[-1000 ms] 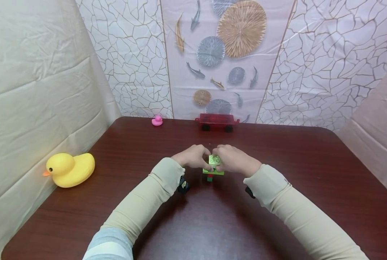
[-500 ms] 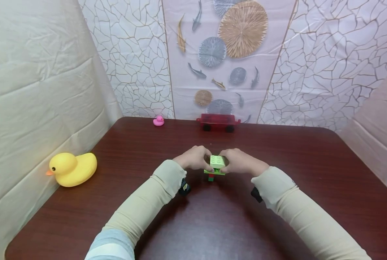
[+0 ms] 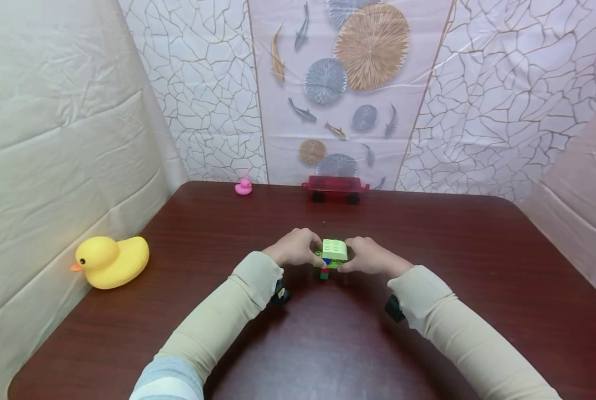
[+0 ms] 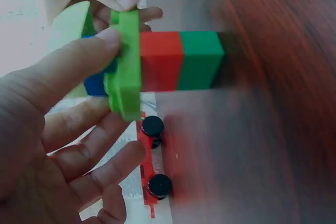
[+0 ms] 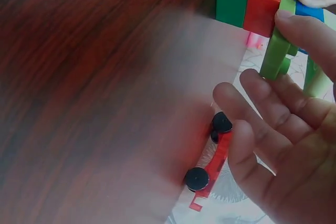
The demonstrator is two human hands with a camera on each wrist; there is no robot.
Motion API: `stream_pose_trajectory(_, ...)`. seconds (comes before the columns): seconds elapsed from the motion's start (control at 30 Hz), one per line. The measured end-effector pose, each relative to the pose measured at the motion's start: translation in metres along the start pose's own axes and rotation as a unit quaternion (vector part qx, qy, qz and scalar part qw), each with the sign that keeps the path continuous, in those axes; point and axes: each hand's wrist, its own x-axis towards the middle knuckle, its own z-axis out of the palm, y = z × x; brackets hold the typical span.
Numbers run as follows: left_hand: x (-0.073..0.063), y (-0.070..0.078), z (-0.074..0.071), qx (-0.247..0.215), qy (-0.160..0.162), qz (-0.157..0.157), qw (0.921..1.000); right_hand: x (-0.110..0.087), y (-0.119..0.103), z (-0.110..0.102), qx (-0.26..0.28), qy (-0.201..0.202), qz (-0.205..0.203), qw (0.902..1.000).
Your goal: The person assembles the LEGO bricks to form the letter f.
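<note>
A small toy-brick tower stands between my hands near the table's middle. From the bottom up it has a dark green brick (image 4: 200,60), a red brick (image 4: 161,61), a wide lime plate (image 4: 131,72), a blue brick (image 4: 96,88) and a lime curved brick (image 3: 334,249) on top. My left hand (image 3: 295,248) pinches the plate's left end, thumb on its near side and fingers behind. My right hand (image 3: 370,256) pinches the right end, its thumb tip on the plate's near edge. The remaining fingers of both hands spread loosely, seen in the wrist views.
Behind the tower, a red toy wagon (image 3: 336,188) with black wheels stands at the table's far edge. A small pink duck (image 3: 244,187) sits to its left. A large yellow duck (image 3: 112,262) rests on the left edge. Patterned cloth (image 3: 213,94) hangs behind the table.
My right hand has come off the top of the curved brick and moved down and right to the plate. The curved brick and some blue below it now show. The left hand moved little.
</note>
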Motion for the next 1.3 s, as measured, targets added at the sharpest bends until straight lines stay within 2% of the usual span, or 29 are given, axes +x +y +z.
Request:
stream_pose_trajectory(0.17,-0.002,-0.006,0.003,-0.021,-0.002,-0.014,0.9997,-0.003,0.002,0.0,0.026,0.006,0.015,0.9995)
stream_pose_trajectory(0.27,-0.003,-0.007,0.004,-0.04,-0.006,-0.01,0.9991,-0.005,0.004,-0.001,0.067,-0.001,0.038,0.997)
stream_pose_trajectory(0.47,-0.002,-0.005,0.007,-0.071,-0.015,-0.018,0.9972,-0.009,0.012,-0.006,0.165,-0.021,0.102,0.9807)
stream_pose_trajectory(0.6,0.0,-0.005,0.011,-0.087,-0.024,-0.028,0.9956,-0.011,0.017,-0.005,0.194,-0.033,0.119,0.9732)
stream_pose_trajectory(0.77,0.002,-0.003,0.018,-0.093,-0.027,-0.032,0.9948,-0.012,0.02,-0.003,0.215,-0.048,0.136,0.9658)
stream_pose_trajectory(1.0,0.004,-0.003,0.024,-0.096,-0.03,-0.043,0.994,-0.012,0.022,0.001,0.218,-0.066,0.14,0.9635)
stream_pose_trajectory(1.3,0.004,-0.001,0.024,-0.089,-0.047,-0.06,0.9932,-0.013,0.018,0.003,0.23,-0.051,0.157,0.959)
